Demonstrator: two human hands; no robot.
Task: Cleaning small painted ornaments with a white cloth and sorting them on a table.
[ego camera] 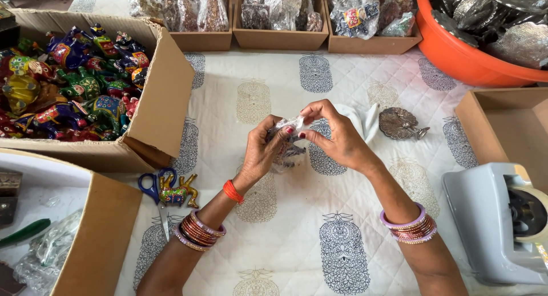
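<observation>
Both hands meet over the middle of the printed tablecloth (274, 239): our left hand (264, 150) and right hand (337, 137) pinch together on a small clear plastic packet (290, 137) with a dark figurine inside, which looks half wrapped. One silver leaf-shaped piece (401, 124) lies unwrapped toward the right edge, a painted camel (178, 192) by blue scissors (153, 189) near the left. Cardboard boxes (165, 102) of painted figurines, an orange tub (462, 56) and a grey tape dispenser (496, 222) ring the table.
</observation>
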